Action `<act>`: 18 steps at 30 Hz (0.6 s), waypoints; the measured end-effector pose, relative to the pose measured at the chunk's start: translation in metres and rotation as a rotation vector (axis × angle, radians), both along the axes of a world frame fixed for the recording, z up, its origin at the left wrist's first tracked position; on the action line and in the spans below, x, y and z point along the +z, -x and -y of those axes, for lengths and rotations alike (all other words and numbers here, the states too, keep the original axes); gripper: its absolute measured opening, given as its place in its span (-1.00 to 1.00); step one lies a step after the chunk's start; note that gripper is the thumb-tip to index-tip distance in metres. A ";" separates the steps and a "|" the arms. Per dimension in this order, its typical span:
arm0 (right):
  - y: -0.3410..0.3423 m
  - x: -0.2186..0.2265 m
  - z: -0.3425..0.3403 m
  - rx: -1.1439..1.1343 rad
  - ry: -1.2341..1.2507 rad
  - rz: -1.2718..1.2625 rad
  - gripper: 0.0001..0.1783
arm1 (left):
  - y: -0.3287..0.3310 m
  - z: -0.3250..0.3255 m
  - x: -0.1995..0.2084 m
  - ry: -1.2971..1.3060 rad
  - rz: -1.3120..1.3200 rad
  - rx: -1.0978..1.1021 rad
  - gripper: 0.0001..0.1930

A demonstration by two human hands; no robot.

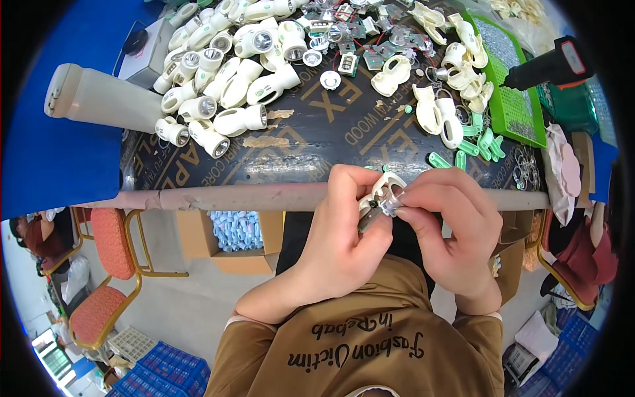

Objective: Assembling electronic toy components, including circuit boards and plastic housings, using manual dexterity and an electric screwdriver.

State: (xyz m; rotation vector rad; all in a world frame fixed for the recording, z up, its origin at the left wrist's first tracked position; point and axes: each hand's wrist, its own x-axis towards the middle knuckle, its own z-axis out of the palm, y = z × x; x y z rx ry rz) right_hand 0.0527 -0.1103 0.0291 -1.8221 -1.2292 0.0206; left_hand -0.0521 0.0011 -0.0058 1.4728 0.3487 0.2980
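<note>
My left hand (350, 225) is closed around a cream flashlight housing half (391, 182), held just in front of the table's near edge. Dark and metallic inner parts show in it between the fingers. With thumb and fingertips, my right hand (450, 221) pinches a clear lens piece (389, 206) at the housing's end; the fingers hide part of it. Beyond my hands lie loose cream housing halves (426, 109) and small green plastic pieces (486, 145). A white reflector (330, 80) rests alone on the dark table top (317, 142).
Assembled cream flashlights (241, 86) are heaped at the far left beside a large whitish container (99, 99). Circuit parts (357, 40) with wires lie at the far middle. A green tray (539, 139) of small metal parts and a black power screwdriver (549, 66) are at the right.
</note>
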 end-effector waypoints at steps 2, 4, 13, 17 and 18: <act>-0.001 -0.003 -0.001 -0.005 -0.015 0.031 -0.82 | 0.000 0.002 -0.001 0.021 0.026 0.019 -0.69; -0.001 -0.004 -0.001 -0.009 -0.031 0.061 -0.82 | 0.001 0.004 -0.002 0.040 0.051 0.039 -0.68; 0.007 -0.005 -0.003 -0.119 -0.022 0.140 -0.81 | 0.003 0.008 -0.005 0.012 0.040 0.073 -0.67; 0.004 -0.006 -0.004 -0.121 -0.017 0.149 -0.81 | 0.003 0.006 -0.010 -0.201 0.123 0.058 -0.66; 0.003 -0.006 -0.003 -0.102 -0.016 0.119 -0.81 | 0.003 0.005 -0.010 -0.246 0.134 0.052 -0.66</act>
